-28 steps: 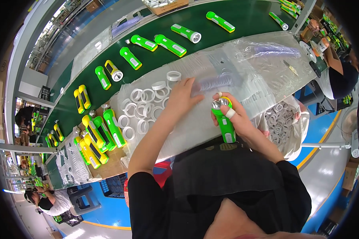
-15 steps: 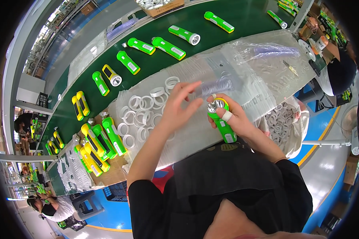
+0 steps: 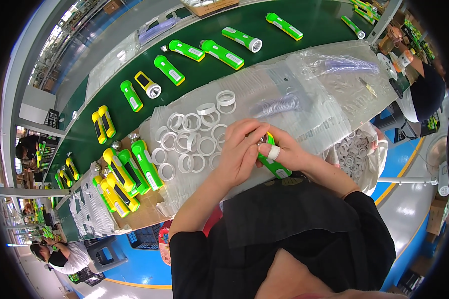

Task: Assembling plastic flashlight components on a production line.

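Note:
A green and yellow flashlight (image 3: 280,171) is held tilted in front of my chest at the near table edge. My right hand (image 3: 288,149), with white tape round its thumb, is wrapped about the flashlight near its head. My left hand (image 3: 239,153) is closed over the head end, fingers bent and pressed against it. Most of the flashlight's head is hidden, and whether a small part lies under the left fingers cannot be made out. White rings (image 3: 206,108) lie scattered to the left of my hands. Just beyond them sits a row of thin clear discs (image 3: 279,106).
Several flashlights (image 3: 223,54) lie along the green belt (image 3: 254,62). More stand grouped on cardboard (image 3: 147,164) at the left. A sack of rings (image 3: 356,157) hangs at the right. A blade-like tool (image 3: 368,86) and clear plastic bag (image 3: 346,65) lie far right. Other people work at both sides.
My left hand has come down from beside the clear discs onto the flashlight's head, and its fingers have closed. The shiny reflector, visible before, is now mostly covered. The whole view has shifted slightly.

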A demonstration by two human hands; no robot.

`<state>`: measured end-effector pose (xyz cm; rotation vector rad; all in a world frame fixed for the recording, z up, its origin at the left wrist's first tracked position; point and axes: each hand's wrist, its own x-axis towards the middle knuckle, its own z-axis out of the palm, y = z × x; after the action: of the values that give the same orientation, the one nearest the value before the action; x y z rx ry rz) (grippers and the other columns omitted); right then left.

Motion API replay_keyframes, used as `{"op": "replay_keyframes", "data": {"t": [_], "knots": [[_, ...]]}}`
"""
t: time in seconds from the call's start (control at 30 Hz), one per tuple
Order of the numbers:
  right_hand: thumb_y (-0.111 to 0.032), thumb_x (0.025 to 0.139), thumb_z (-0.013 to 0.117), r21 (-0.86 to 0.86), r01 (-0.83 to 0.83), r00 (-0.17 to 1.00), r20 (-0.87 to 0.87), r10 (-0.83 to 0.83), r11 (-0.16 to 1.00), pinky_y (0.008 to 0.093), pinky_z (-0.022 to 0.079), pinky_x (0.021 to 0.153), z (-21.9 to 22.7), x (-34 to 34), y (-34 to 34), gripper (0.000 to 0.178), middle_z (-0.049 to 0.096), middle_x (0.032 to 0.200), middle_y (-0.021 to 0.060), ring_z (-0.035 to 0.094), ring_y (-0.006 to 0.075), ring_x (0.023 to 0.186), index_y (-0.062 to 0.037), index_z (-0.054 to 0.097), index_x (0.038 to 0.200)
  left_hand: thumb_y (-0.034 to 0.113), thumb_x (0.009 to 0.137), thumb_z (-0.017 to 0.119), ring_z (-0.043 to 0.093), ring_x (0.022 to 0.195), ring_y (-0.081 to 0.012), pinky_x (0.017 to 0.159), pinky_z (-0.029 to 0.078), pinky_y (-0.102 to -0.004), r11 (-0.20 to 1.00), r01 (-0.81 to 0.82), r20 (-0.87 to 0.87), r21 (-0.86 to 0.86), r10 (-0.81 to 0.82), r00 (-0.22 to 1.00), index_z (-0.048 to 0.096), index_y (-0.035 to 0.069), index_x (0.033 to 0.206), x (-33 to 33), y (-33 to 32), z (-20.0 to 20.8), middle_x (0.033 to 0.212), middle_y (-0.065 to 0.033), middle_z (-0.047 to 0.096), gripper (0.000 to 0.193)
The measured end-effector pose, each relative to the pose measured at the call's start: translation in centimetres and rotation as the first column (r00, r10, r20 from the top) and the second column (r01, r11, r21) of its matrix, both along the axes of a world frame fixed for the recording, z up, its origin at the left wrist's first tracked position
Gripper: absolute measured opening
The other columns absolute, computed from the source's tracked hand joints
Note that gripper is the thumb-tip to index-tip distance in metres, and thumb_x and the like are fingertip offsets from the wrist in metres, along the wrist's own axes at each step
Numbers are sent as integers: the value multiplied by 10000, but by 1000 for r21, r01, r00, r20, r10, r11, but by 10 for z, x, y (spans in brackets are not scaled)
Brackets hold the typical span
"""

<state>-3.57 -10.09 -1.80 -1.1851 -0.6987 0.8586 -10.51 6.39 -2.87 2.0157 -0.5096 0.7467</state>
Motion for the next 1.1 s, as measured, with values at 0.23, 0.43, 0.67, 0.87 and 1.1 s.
{"op": "replay_keyframes", "data": {"t": [0.23,0.43,0.67,0.87,1.1], "knots": [[-248,978,536,66,-20,1000,-9,21,998,315,510,672,-15,-7,13,439,542,1024,92,600,173,771,-57,388,1344,132,887,458,501,1126,-340,975,374,-437,997,-61,152,-51,68,986,622,15,1125,1,2,-16,1208,-146,563,312],[-296,969,548,286,-8,996,90,-18,958,294,481,630,-10,20,21,403,570,928,80,588,158,729,-78,428,1286,163,919,495,504,1175,-366,1004,365,-462,945,-164,-23,-282,164,986,554,-3,1235,26,15,1,1304,-204,508,361],[-423,926,598,263,105,983,118,-140,959,294,467,616,-20,33,36,509,580,827,86,574,159,676,-59,432,1241,401,798,718,574,1073,-330,916,393,-438,730,-391,-133,561,545,828,682,99,1025,67,86,-35,1135,-184,616,380],[-201,921,617,266,122,971,170,-171,956,271,495,643,-28,43,48,384,569,927,45,576,117,729,-81,456,1249,254,749,783,608,945,-271,857,435,-392,935,-352,-244,47,352,904,697,73,865,44,72,6,955,-114,648,232],[-189,923,614,291,77,972,192,-137,954,251,498,628,-29,39,53,402,568,989,43,594,102,752,-63,447,1267,219,661,826,577,921,-247,779,453,-371,938,-276,-29,211,289,957,737,156,953,9,47,42,977,-44,609,312]]}}
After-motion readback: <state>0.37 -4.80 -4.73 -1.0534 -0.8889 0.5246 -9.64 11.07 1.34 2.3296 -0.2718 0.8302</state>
